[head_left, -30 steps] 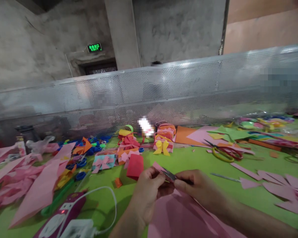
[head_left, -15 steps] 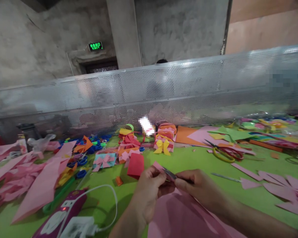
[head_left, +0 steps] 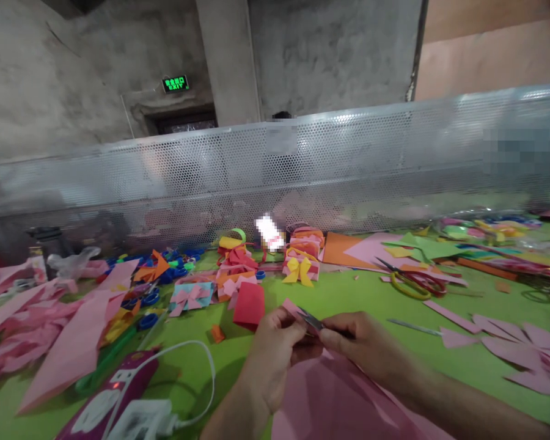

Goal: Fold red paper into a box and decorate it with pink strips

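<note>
My left hand (head_left: 272, 351) pinches a small pink paper piece (head_left: 293, 307) at the middle of the green table (head_left: 348, 293). My right hand (head_left: 362, 345) is closed on small dark scissors (head_left: 312, 319), whose blades meet the pink piece. A large pink paper sheet (head_left: 339, 403) lies under both hands, near my body. A red paper block (head_left: 250, 304) stands just beyond my left hand.
Paper bow boxes (head_left: 302, 260) cluster at the table's middle back. Yellow-and-red scissors (head_left: 412, 282) lie to the right, pink cut shapes (head_left: 508, 342) farther right. Pink sheets (head_left: 64, 342) pile at the left. A power strip with white cable (head_left: 119, 391) sits at front left. A perforated metal screen (head_left: 348, 165) backs the table.
Both hands have stayed at the pink piece with hardly any shift. The view has drifted slightly.
</note>
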{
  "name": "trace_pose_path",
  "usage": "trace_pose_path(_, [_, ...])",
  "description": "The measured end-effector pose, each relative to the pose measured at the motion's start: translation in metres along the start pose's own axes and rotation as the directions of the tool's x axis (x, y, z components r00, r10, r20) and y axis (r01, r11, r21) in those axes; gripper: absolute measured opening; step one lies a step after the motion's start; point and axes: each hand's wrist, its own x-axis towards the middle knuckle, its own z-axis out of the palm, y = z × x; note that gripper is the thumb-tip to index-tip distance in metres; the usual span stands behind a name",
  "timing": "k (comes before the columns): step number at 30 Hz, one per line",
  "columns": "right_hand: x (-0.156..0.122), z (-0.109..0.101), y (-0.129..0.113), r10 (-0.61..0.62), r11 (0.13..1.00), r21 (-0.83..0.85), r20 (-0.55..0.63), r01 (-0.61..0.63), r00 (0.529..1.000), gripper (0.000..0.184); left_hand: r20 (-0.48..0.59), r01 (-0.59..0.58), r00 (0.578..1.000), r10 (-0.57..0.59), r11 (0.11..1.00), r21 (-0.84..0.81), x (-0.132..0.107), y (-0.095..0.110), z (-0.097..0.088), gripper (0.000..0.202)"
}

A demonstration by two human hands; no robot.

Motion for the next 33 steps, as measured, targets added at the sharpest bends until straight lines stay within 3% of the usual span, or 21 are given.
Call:
trace_pose_path(26, [-0.0015, 0.0018, -0.0025, 0.009, 1.000, 0.031, -0.031, -0.008, 0.999, 0.038, 0.006, 0.023, 1.000, -0.023, 1.000, -0.001, -0.0007, 0.0008, 0.0011, 0.008])
trace_pose_path(33, [0.0004, 0.0018, 0.0040, -0.038, 0.999, 0.033, -0.027, 0.039, 0.999, 0.029, 0.011, 0.004, 1.000, -0.004, 1.000, -0.003, 0.0004, -0.0007, -0.0002, 0.007])
